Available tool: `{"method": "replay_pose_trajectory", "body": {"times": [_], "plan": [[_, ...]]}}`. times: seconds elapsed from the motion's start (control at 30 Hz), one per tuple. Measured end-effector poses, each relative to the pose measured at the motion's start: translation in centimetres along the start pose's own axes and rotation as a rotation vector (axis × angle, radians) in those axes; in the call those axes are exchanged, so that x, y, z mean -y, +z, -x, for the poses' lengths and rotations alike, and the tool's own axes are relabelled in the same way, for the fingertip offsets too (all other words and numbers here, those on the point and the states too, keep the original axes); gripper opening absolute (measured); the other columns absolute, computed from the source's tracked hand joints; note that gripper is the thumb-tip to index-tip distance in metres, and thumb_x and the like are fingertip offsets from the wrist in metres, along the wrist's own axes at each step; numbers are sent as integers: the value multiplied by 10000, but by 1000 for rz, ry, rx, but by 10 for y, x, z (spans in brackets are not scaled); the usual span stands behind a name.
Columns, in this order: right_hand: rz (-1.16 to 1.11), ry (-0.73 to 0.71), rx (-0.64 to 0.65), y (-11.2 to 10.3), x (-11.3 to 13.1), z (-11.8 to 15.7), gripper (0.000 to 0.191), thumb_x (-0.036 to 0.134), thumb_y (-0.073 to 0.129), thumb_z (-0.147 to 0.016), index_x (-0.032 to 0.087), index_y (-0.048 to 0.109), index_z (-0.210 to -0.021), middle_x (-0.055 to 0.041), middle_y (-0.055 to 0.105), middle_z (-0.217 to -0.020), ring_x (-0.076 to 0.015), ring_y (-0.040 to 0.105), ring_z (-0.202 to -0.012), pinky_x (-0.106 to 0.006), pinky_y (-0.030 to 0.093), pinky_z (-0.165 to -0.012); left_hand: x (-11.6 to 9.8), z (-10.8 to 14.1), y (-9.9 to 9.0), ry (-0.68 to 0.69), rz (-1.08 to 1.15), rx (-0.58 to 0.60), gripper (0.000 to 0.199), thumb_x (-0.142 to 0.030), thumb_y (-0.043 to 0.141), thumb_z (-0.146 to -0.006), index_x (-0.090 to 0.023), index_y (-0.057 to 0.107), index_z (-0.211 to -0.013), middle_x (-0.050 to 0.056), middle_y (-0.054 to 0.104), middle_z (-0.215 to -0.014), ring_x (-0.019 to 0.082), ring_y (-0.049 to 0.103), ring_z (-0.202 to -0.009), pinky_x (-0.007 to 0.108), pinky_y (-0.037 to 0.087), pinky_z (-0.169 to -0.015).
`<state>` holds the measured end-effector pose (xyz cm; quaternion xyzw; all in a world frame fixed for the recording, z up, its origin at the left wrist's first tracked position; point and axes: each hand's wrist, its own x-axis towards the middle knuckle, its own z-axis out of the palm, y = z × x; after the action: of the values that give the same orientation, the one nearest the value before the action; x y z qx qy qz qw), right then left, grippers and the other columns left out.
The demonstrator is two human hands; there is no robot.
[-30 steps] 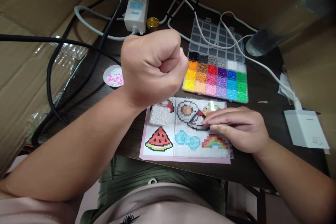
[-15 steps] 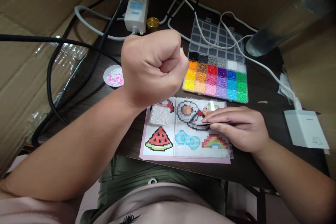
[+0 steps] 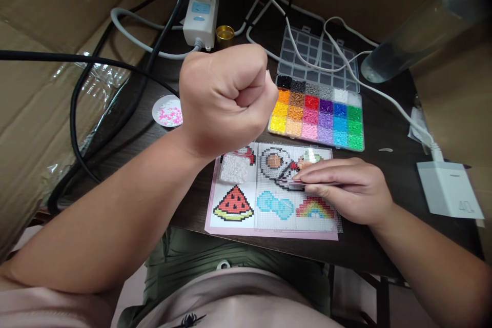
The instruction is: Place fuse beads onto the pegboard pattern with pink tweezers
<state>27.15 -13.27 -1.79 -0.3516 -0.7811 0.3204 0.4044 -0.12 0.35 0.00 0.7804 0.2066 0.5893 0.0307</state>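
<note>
My left hand [image 3: 226,95] is closed in a fist, raised above the table close to the camera; no object shows in it. Between the thumb and fingers of my right hand [image 3: 355,187] are slim tweezers [image 3: 325,183], pointing left. Their tips are low over a clear pegboard [image 3: 275,182], at a black-outlined bead shape with some red. The pegboard lies on a pattern sheet [image 3: 223,192] printed with a watermelon slice, a blue bow, a rainbow and an egg. A small clear box of white beads [image 3: 234,168] rests on the sheet's left part.
Behind the sheet lies an open bead case [image 3: 318,115] with many colours. A white dish [image 3: 166,111] of pink and white beads sits left. Around are a power strip [image 3: 200,23], a gold cap [image 3: 225,34], a white charger [image 3: 448,189], loose cables and a clear cylindrical container [image 3: 388,59].
My right hand has shifted slightly left with the tweezers, and its thumb sits a little lower. My left fist stays in nearly the same place.
</note>
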Motion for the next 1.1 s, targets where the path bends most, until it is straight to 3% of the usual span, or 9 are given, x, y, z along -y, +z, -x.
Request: {"method": "replay_pose_trajectory", "body": {"times": [0.2,0.4,0.5,0.6,0.73,0.8,0.93,1.03,1.1], "plan": [[-13,-19,19,0,0,-1,403,-15,928,-1021,319,1034,-1219,-27,1013,-1135,-240,1021,-1001,-311,818,-1101,-8,-3,-6,-47,31,57,583,-97,646,-1152,-241,161,-860,-40,217,-773,12,721,-635,141,505,-597],[9,0,32,-2,1,0,394,3,940,-1029,338,1040,-1210,-23,1012,-1125,-260,1021,-993,-322,843,-1042,-18,-4,-9,-95,-16,76,577,-81,623,-1140,-250,158,-843,-40,228,-792,23,798,-717,143,567,-671],[19,19,37,-2,1,2,391,12,958,-1026,341,1040,-1220,-25,1013,-1129,-257,1020,-975,-301,844,-1004,-22,-6,-8,-145,-174,140,514,-180,454,-1202,-276,84,-858,-38,273,-812,42,869,-829,144,539,-693],[35,31,25,-3,1,5,393,34,964,-1033,356,1039,-1246,-12,1014,-1161,-259,1020,-981,-314,846,-1032,-23,-10,-5,-214,-337,254,391,-274,156,-1207,-257,51,-831,-43,305,-803,28,882,-843,122,445,-683],[38,46,12,-4,0,9,402,78,975,-1052,405,1035,-1278,20,1013,-1188,-251,1018,-986,-313,850,-1036,-23,-13,0,-238,-463,374,568,-326,-66,-1146,-183,245,-693,-70,440,-769,34,891,-865,88,414,-674],[37,54,5,-4,-1,10,400,108,985,-1060,430,1032,-1291,35,1013,-1187,-245,1017,-983,-310,851,-1031,-22,-12,0,-214,-481,365,648,-328,-50,-1165,-163,353,-685,-86,504,-767,41,898,-884,65,434,-679],[40,62,9,-4,-2,11,389,163,986,-1083,462,1025,-1327,39,1009,-1196,-274,1018,-983,-355,871,-1012,-21,-6,-1,-148,-420,252,601,-281,167,-1245,-178,372,-689,-103,595,-764,46,910,-903,20,466,-652],[43,70,6,-4,-1,11,378,172,990,-1083,467,1027,-1316,31,1007,-1186,-297,1018,-973,-396,883,-1009,-19,-5,-1,-67,-357,222,601,-279,114,-1220,-179,353,-678,-98,616,-782,53,917,-937,24,412,-620],[40,80,-10,-4,0,10,360,168,1005,-1068,457,1034,-1280,21,1008,-1157,-306,1017,-957,-410,887,-997,-20,-6,-1,-72,-300,200,554,-288,91,-1200,-185,261,-684,-87,541,-745,40,907,-900,35,365,-611]]}}
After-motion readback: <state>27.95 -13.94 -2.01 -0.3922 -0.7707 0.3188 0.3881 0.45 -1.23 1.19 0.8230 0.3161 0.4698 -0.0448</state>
